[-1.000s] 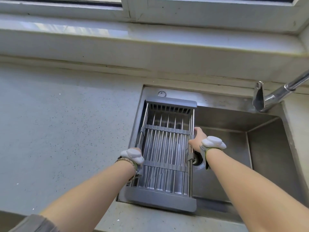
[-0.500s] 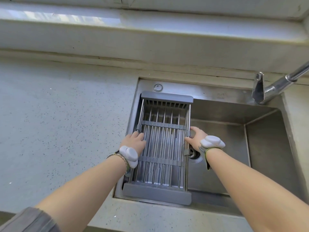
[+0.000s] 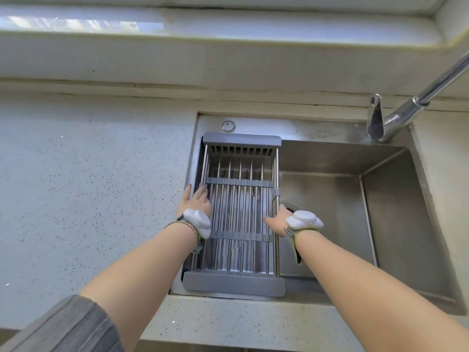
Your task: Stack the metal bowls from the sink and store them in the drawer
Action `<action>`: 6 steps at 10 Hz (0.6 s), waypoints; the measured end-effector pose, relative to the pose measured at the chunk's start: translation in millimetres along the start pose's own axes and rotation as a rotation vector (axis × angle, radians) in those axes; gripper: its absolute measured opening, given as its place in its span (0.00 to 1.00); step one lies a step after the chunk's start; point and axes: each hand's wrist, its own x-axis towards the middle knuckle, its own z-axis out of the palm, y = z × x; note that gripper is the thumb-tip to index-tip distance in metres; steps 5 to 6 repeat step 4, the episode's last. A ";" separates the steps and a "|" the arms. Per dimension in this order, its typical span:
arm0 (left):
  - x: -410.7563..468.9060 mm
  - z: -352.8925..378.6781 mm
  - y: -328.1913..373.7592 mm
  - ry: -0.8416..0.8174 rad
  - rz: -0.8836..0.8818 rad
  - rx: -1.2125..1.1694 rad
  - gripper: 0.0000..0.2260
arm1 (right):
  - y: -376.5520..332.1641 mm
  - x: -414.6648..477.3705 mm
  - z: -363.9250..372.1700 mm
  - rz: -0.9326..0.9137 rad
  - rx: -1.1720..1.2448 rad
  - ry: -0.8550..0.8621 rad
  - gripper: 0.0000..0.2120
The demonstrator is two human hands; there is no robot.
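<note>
A grey drying rack (image 3: 239, 284) with metal bars spans the left part of the steel sink (image 3: 396, 224). No metal bowl and no drawer show in this view. My left hand (image 3: 195, 201) lies flat on the rack's left rail by the sink's left wall, fingers stretched out and apart. My right hand (image 3: 278, 221) reaches over the rack's right rail, thumb on the bars, its fingers hidden below the rail. The drain (image 3: 291, 207) peeks out just behind that hand.
The speckled grey countertop (image 3: 88, 186) extends to the left and along the front edge. A chrome faucet (image 3: 396, 115) hangs over the sink's back right corner. A white window sill (image 3: 228, 54) runs along the back.
My left hand has moved up along the rack's left rail and flattened out. My right hand has slid back toward me along the right rail. The rack now sits close to the sink's left wall.
</note>
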 end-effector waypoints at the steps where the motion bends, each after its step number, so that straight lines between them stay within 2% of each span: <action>1: 7.2 -2.8 -1.0 -0.031 -0.001 0.012 0.26 | 1.5 -6.9 -9.9 0.009 -0.160 -0.013 0.28; 2: 2.1 -20.0 -2.2 -0.146 0.011 0.059 0.28 | -5.3 -20.2 -23.5 -0.012 -0.368 -0.033 0.26; 3: -12.1 -46.7 -5.3 -0.134 -0.018 -0.025 0.15 | -12.4 -27.5 -35.7 -0.024 -0.363 -0.019 0.27; 4: -20.2 -70.4 -12.5 -0.046 -0.074 -0.311 0.17 | -24.8 -29.4 -55.3 -0.047 -0.273 -0.008 0.27; 6: -20.2 -70.4 -12.5 -0.046 -0.074 -0.311 0.17 | -24.8 -29.4 -55.3 -0.047 -0.273 -0.008 0.27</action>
